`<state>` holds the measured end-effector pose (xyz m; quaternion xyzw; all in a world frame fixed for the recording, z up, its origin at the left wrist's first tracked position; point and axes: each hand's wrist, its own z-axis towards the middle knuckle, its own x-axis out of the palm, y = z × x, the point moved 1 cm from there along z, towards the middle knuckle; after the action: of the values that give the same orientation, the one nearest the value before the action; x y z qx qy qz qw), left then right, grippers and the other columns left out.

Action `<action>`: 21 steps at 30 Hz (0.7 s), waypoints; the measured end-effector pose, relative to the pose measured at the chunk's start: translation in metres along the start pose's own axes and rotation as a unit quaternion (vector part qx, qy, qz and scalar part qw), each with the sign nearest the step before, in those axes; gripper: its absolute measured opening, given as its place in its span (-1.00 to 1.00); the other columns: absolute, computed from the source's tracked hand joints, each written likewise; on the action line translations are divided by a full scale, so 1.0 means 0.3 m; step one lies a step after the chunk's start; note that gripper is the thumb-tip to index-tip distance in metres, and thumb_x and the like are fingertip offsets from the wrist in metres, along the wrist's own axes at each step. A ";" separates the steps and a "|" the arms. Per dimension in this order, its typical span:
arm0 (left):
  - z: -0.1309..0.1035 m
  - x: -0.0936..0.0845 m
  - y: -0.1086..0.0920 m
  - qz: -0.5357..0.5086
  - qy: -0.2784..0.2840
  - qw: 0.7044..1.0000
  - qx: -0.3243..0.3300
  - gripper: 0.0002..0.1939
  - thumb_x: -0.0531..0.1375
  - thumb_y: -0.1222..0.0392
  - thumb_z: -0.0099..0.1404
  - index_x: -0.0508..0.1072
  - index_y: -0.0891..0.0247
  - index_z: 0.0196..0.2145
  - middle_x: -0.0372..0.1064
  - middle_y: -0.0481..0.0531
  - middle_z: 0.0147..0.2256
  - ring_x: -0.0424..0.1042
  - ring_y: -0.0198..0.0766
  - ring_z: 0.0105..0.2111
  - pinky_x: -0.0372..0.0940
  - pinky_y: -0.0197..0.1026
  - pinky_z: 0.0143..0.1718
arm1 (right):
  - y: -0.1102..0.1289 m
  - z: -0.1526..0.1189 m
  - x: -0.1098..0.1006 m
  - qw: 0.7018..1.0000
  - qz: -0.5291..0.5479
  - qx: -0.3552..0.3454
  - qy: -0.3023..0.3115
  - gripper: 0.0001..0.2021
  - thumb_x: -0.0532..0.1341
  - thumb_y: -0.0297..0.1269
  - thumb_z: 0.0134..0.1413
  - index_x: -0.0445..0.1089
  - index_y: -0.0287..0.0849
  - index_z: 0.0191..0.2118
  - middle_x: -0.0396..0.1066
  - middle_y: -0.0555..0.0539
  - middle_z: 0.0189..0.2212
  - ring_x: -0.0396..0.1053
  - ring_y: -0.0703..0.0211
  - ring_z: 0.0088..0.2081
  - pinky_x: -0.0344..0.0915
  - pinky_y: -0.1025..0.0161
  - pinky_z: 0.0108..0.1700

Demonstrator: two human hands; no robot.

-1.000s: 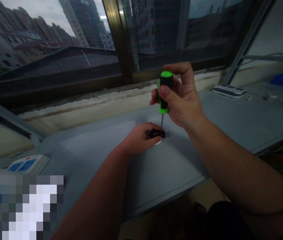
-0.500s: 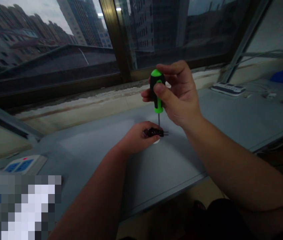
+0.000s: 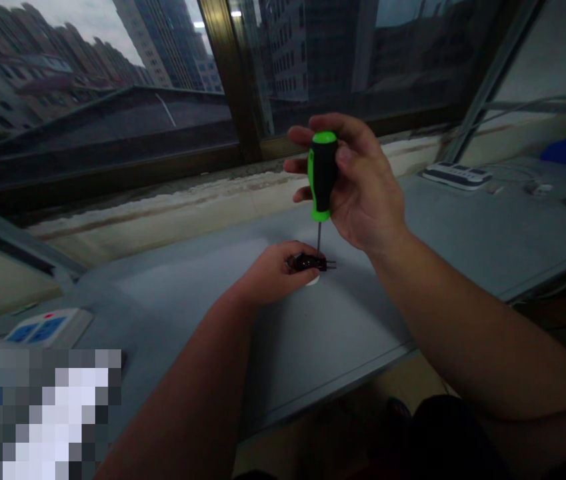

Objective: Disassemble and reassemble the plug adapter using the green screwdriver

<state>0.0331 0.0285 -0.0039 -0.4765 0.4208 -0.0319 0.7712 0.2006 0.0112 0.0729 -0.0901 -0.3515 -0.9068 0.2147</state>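
Since half a second ago the right hand (image 3: 370, 197) has fanned its fingers around the upright screwdriver (image 3: 327, 177) it loosely holds, any lettering too dim to read, the tip seemingly on the dark two-pronged plug (image 3: 307, 262) the left hand (image 3: 275, 272) grips over the desk (image 3: 357, 333), between a blue-faced socket block (image 3: 63, 327) and a power strip (image 3: 457, 177)

Shows no readable text, label, brand, number or sign anywhere. Yields no legible lettering on the green-and-black screwdriver (image 3: 325, 175), on the dark two-pronged plug (image 3: 319, 264), on the white socket box (image 3: 79, 327) with blue panels at left, or on the white-and-dark power strip (image 3: 457, 176) at right; too dim or small to read.
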 end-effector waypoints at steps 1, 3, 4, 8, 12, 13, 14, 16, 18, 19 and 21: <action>0.000 0.000 -0.004 -0.001 -0.001 1.000 -0.002 -0.68 0.34 0.13 0.27 0.61 0.27 -0.04 0.59 0.12 -0.23 0.55 -0.18 -0.29 0.45 -0.14 -0.24 | 0.002 0.000 0.003 1.000 0.004 0.006 0.013 -0.69 0.31 0.08 0.20 0.41 0.11 -0.03 0.54 0.02 -0.02 0.57 0.07 -0.07 0.59 0.22 -0.27; 0.000 0.001 -0.010 -0.003 -0.006 1.000 -0.006 -0.69 0.35 0.14 0.25 0.61 0.27 -0.06 0.60 0.12 -0.24 0.56 -0.16 -0.29 0.46 -0.14 -0.24 | 0.006 -0.003 0.012 0.999 -0.004 0.006 0.034 -0.68 0.36 0.04 0.17 0.40 0.11 -0.02 0.55 0.03 -0.09 0.59 0.08 -0.08 0.62 0.18 -0.20; 0.000 0.002 -0.012 -0.005 -0.009 1.000 -0.006 -0.70 0.36 0.15 0.24 0.62 0.27 -0.07 0.60 0.12 -0.25 0.56 -0.16 -0.29 0.46 -0.14 -0.25 | 0.008 -0.004 0.017 0.999 -0.017 0.003 0.037 -0.65 0.39 0.04 0.15 0.40 0.10 -0.02 0.55 0.03 -0.12 0.60 0.09 -0.10 0.62 0.17 -0.18; 0.001 0.005 -0.010 -0.017 -0.017 1.000 -0.008 -0.71 0.37 0.16 0.22 0.62 0.28 -0.09 0.60 0.13 -0.26 0.56 -0.14 -0.29 0.47 -0.14 -0.25 | 0.012 -0.013 0.020 0.995 -0.096 -0.026 -0.006 -0.57 0.46 0.05 0.06 0.36 0.08 -0.04 0.46 0.05 -0.20 0.57 0.17 -0.22 0.61 0.22 -0.24; 0.000 0.003 -0.009 -0.024 -0.007 1.000 -0.013 -0.69 0.36 0.17 0.23 0.61 0.29 -0.06 0.60 0.14 -0.25 0.57 -0.15 -0.28 0.47 -0.15 -0.23 | -0.005 -0.014 -0.004 0.982 -0.166 -0.077 -0.037 -0.53 0.46 0.03 0.07 0.28 0.07 -0.01 0.41 0.05 -0.17 0.48 0.30 -0.35 0.52 0.36 -0.43; 0.000 0.002 -0.011 -0.024 -0.005 1.000 -0.016 -0.68 0.36 0.17 0.24 0.61 0.30 -0.05 0.60 0.14 -0.24 0.57 -0.16 -0.28 0.47 -0.14 -0.22 | -0.011 -0.013 -0.011 0.981 -0.171 -0.087 -0.036 -0.51 0.46 0.03 0.07 0.26 0.06 0.00 0.40 0.04 -0.15 0.47 0.32 -0.36 0.49 0.40 -0.47; -0.001 0.000 -0.013 -0.023 -0.003 1.000 -0.019 -0.67 0.35 0.17 0.25 0.60 0.30 -0.05 0.60 0.15 -0.23 0.57 -0.16 -0.27 0.47 -0.14 -0.22 | -0.016 -0.011 -0.017 0.981 -0.165 -0.099 -0.027 -0.51 0.45 0.02 0.08 0.26 0.06 0.01 0.41 0.05 -0.14 0.47 0.33 -0.37 0.46 0.43 -0.50; -0.003 -0.004 -0.019 -0.018 0.000 1.000 -0.024 -0.67 0.35 0.17 0.25 0.60 0.31 -0.04 0.60 0.15 -0.22 0.57 -0.16 -0.27 0.47 -0.14 -0.21 | -0.022 -0.007 -0.024 0.985 -0.123 -0.117 0.013 -0.56 0.42 -0.03 0.14 0.26 0.06 0.03 0.44 0.05 -0.11 0.51 0.30 -0.32 0.47 0.43 -0.49; -0.003 -0.006 -0.026 -0.013 0.002 1.000 -0.027 -0.67 0.35 0.18 0.24 0.60 0.30 -0.04 0.60 0.15 -0.22 0.57 -0.16 -0.27 0.47 -0.15 -0.21 | -0.019 -0.006 -0.025 0.989 -0.074 -0.112 0.069 -0.68 0.32 -0.09 0.28 0.27 0.03 0.05 0.48 0.03 -0.06 0.57 0.23 -0.21 0.55 0.36 -0.39; -0.004 -0.007 -0.029 -0.012 0.001 1.000 -0.028 -0.68 0.36 0.18 0.24 0.61 0.30 -0.05 0.60 0.14 -0.22 0.57 -0.16 -0.27 0.47 -0.15 -0.21 | -0.016 -0.006 -0.024 0.989 -0.066 -0.101 0.088 -0.72 0.26 -0.11 0.33 0.27 0.01 0.07 0.50 0.01 -0.03 0.59 0.19 -0.15 0.59 0.32 -0.33; -0.003 -0.006 -0.033 -0.014 -0.001 1.000 -0.028 -0.69 0.36 0.19 0.23 0.61 0.29 -0.06 0.60 0.14 -0.23 0.57 -0.16 -0.27 0.47 -0.15 -0.22 | -0.008 -0.008 -0.021 0.988 -0.087 -0.078 0.104 -0.72 0.20 -0.11 0.38 0.26 -0.03 0.10 0.52 -0.01 -0.03 0.59 0.16 -0.09 0.61 0.26 -0.24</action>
<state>0.0349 0.0231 0.0045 -0.5039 0.4140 -0.0297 0.7575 0.2052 0.0132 0.0677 0.0195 -0.2616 -0.9512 0.1626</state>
